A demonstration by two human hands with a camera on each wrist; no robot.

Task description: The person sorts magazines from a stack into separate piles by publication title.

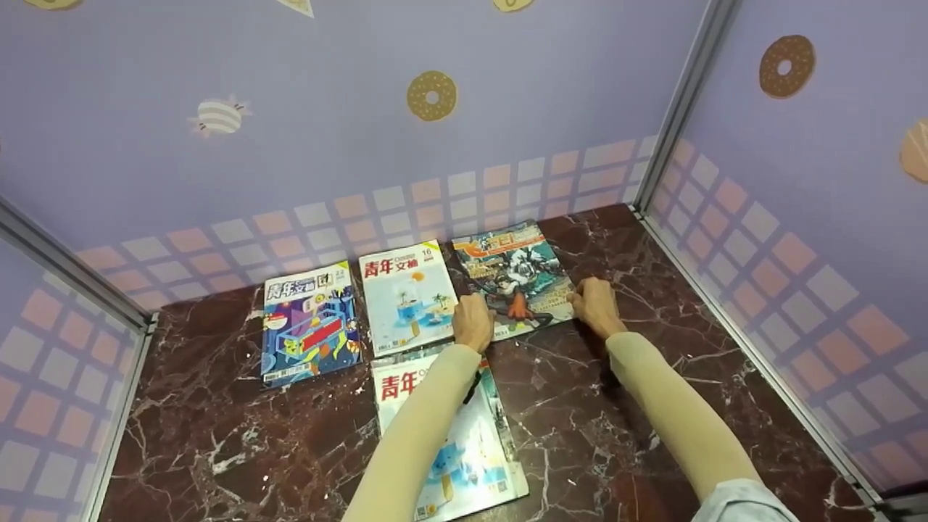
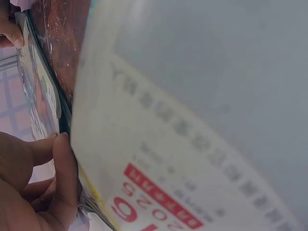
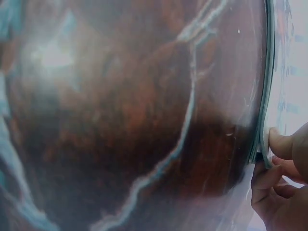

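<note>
A comic-style magazine [image 1: 518,272] lies at the right end of the back row in the head view. My left hand [image 1: 473,323] pinches its lower left edge; the left wrist view shows thumb and finger of that hand [image 2: 41,183] at the magazine's edge [image 2: 41,91]. My right hand [image 1: 597,307] grips its right edge near the lower corner, and in the right wrist view the thumb and curled fingers of this hand [image 3: 284,178] hold the magazine's corner [image 3: 265,139]. Left of it lies a white magazine numbered 16 [image 1: 406,297].
A purple-blue magazine [image 1: 312,326] lies at the left of the row. Nearer the body, a stack topped by a white magazine [image 1: 471,464] sits partly under my left forearm. Patterned walls enclose the dark red marbled surface [image 1: 580,420] at the back and sides.
</note>
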